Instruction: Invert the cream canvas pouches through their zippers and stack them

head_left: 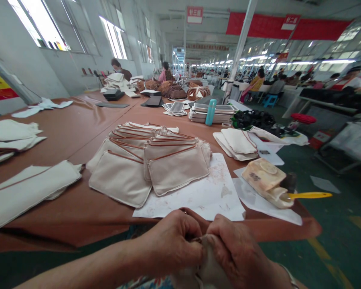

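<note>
Close to the table's front edge, my left hand and my right hand are pressed together at the fingertips. Both pinch a beige fabric piece that hangs down between them. A brown strip shows beside the left fingers; most of the piece is hidden by my hands. Just beyond lie overlapping beige fabric pouches with brown edging, partly on a stained white paper sheet.
To the right stands a cut plastic jug with a yellow-handled brush. More beige pieces lie left on the brown-covered table. A teal bottle stands behind, near stacked panels. Other people sit farther off.
</note>
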{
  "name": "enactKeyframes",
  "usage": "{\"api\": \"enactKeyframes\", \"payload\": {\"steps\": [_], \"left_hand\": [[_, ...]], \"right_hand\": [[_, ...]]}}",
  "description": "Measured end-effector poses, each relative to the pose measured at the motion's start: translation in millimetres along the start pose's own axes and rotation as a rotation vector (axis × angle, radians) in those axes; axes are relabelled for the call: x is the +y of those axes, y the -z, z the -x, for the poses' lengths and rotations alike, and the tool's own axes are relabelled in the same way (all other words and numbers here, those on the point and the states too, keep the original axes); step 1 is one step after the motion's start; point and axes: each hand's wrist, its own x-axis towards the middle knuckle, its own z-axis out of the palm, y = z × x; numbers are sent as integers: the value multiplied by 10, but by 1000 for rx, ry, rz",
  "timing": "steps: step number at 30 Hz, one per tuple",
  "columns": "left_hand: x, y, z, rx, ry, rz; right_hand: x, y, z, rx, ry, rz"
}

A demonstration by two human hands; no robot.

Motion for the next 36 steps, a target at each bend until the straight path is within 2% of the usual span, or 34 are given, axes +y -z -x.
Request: {"api": "enactKeyframes", "payload": {"steps": [7, 11, 13, 17, 20, 24, 27, 36], "left_hand": [[-51, 17, -20, -86, -23, 73], [43, 92, 16, -109, 87, 68], [88, 121, 31, -120, 117, 91], [110, 135, 43, -204, 122, 349], [77, 125, 42, -176, 125, 452], [57, 126, 52, -161, 48, 407], [83, 143, 63, -219, 48, 389], [120, 185, 43, -257, 49, 278]], "right_hand": [[-20, -81, 66, 96, -33, 7], [-14, -45, 110, 115, 117, 161], [-15, -19, 132, 108, 146, 209], [-33, 38, 173, 145, 191, 317], [-47, 104, 179, 100, 326, 401], [-43, 193, 167, 48, 464, 447], [-28, 226, 167, 31, 495, 457], [-40, 255, 129, 37, 580, 490]]}}
